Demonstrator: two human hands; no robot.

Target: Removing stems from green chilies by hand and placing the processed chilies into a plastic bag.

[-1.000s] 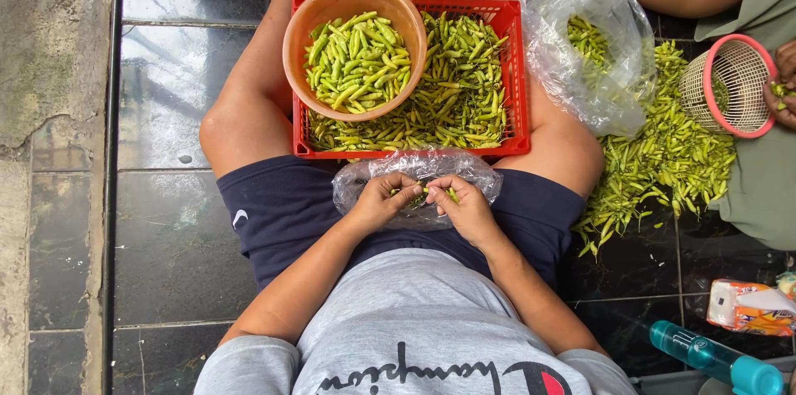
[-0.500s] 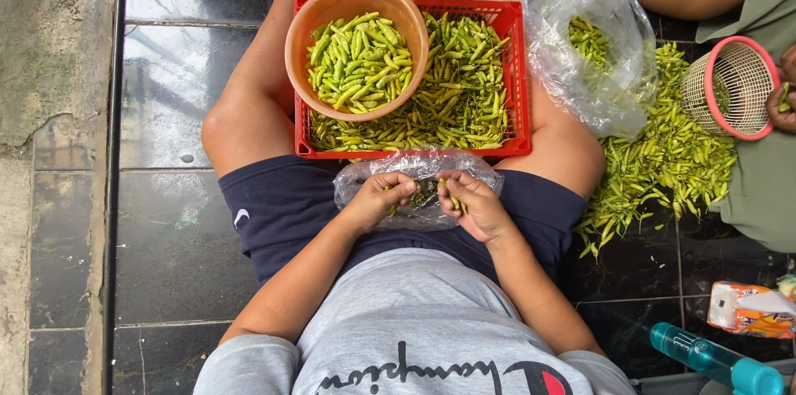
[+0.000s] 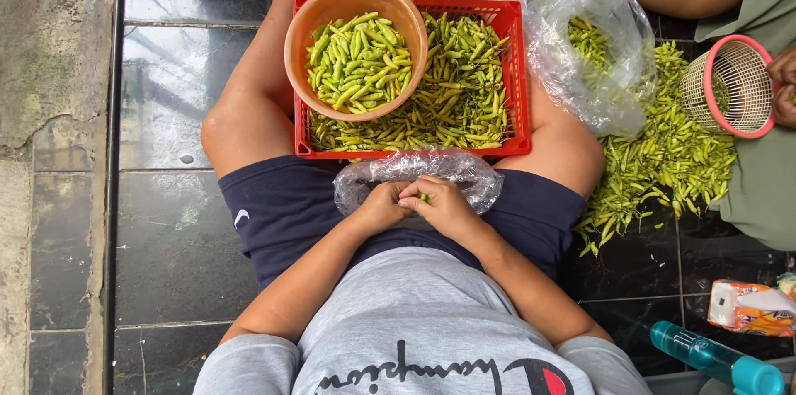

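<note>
Pink wicker basket (image 3: 730, 87), teal bottle (image 3: 715, 359)

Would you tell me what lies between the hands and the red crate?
In the head view, a crumpled clear plastic bag lies between the hands and the red crate.

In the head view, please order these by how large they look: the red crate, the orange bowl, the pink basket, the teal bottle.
1. red crate, clearly widest.
2. orange bowl, resting on the crate.
3. pink basket and teal bottle: unsure, since both are cut by the picture's edge.
</note>
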